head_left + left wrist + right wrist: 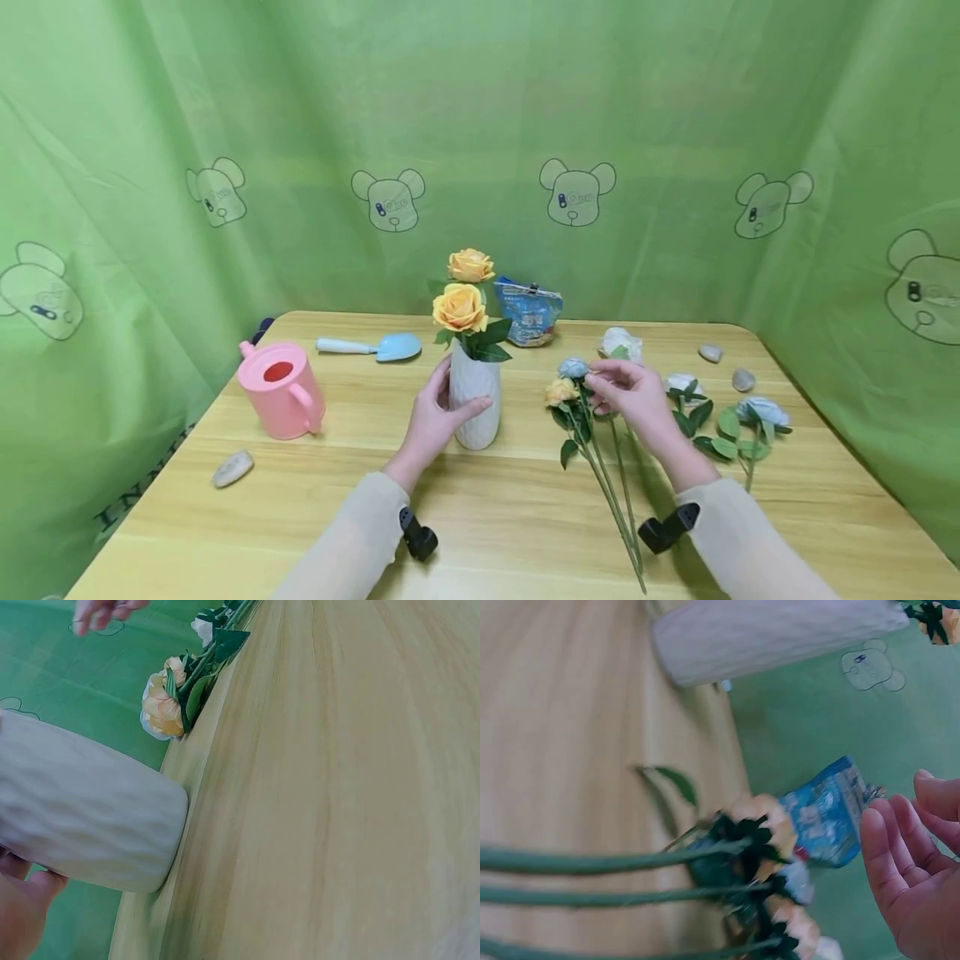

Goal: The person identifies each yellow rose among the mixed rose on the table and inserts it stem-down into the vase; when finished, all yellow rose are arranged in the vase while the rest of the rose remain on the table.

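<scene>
My left hand [437, 417] grips a white textured vase [476, 408], its fingers around the far side and the thumb across the front. The vase stands on the table with two yellow roses [460, 307] in it. In the left wrist view the vase [82, 802] fills the left side. My right hand [633, 398] hovers by a blue rose [573, 367] and a small yellow rose [562, 391] whose long stems lie toward me. In the right wrist view the right hand's fingers [891, 847] are loosely extended, with nothing seen between them and the thumb.
A pink watering can [281, 400], a blue trowel [397, 347] and a stone [232, 468] are on the left. Behind the vase stands a blue bag [529, 312]. More flowers [762, 410] and two stones [710, 352] lie at right. A green curtain [480, 108] surrounds the table.
</scene>
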{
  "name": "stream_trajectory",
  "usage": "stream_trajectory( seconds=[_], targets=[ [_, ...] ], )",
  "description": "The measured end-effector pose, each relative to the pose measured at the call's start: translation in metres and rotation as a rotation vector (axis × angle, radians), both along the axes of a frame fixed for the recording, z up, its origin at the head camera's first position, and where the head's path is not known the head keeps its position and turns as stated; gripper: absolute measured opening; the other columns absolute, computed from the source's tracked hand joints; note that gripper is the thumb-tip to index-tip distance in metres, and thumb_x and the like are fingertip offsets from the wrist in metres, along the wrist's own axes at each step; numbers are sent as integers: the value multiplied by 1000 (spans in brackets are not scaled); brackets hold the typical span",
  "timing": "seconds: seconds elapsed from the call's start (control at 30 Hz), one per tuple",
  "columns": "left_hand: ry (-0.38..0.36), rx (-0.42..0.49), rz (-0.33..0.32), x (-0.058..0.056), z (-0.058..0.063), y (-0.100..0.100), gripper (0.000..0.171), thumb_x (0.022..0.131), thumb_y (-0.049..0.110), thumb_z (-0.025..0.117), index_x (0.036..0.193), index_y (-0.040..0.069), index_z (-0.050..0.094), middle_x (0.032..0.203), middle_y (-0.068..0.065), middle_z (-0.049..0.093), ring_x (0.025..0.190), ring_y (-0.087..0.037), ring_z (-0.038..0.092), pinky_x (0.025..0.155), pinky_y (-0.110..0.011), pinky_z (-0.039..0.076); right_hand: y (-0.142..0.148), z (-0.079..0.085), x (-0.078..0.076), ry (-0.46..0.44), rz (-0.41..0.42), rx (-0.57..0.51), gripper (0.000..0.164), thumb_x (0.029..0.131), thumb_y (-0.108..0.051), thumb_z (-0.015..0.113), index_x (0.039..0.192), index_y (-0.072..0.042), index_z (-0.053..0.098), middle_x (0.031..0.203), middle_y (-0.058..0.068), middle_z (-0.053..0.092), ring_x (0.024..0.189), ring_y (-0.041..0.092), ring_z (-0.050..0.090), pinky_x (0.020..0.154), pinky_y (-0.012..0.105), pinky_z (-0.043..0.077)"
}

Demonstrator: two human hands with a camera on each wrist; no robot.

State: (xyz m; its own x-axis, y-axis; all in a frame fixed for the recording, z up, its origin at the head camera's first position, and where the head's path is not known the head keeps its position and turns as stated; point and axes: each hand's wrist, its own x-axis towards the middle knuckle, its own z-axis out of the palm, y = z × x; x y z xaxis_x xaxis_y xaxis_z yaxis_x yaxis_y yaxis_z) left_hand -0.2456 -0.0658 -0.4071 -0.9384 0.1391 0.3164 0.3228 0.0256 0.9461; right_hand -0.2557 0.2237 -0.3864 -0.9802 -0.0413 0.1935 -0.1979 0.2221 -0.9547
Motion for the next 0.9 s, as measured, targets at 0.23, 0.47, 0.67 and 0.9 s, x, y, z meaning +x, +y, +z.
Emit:
stream_trajectory(
  seconds=[0.23, 0.47, 0.67, 0.9],
  targets=[
    [20, -16, -1, 0, 2, 0, 76, 79, 16, 76, 143, 15, 35, 132, -7, 50, 117, -20, 50, 100, -32, 39, 14, -31, 10, -148, 12, 50, 41, 86, -9, 66, 121, 8, 51, 98, 19, 59, 75, 29, 63, 67, 43, 56],
    [-2, -8, -5, 0, -1, -2, 76, 79, 17, 75, 143, 15, 34, 134, -7, 49, 118, -21, 49, 100, -34, 39, 19, -50, 17, -247, 28, 102, 40, 85, -6, 65, 119, 9, 51, 95, 17, 60, 77, 29, 62, 65, 39, 56],
    [1, -2, -7, -1, -4, -2, 77, 79, 17, 76, 144, 16, 34, 133, -7, 49, 118, -20, 49, 99, -34, 40, 13, -53, 20, -303, 45, 144, 39, 85, -6, 65, 118, 10, 50, 95, 17, 61, 76, 26, 62, 63, 39, 56],
    [-3, -7, -7, -1, -3, -1, 77, 79, 18, 76, 144, 16, 34, 134, -6, 49, 118, -21, 49, 100, -33, 39, 8, -54, 17, -324, 17, 216, 37, 83, -2, 67, 115, 8, 53, 92, 14, 63, 71, 22, 62, 59, 37, 56]
  ],
)
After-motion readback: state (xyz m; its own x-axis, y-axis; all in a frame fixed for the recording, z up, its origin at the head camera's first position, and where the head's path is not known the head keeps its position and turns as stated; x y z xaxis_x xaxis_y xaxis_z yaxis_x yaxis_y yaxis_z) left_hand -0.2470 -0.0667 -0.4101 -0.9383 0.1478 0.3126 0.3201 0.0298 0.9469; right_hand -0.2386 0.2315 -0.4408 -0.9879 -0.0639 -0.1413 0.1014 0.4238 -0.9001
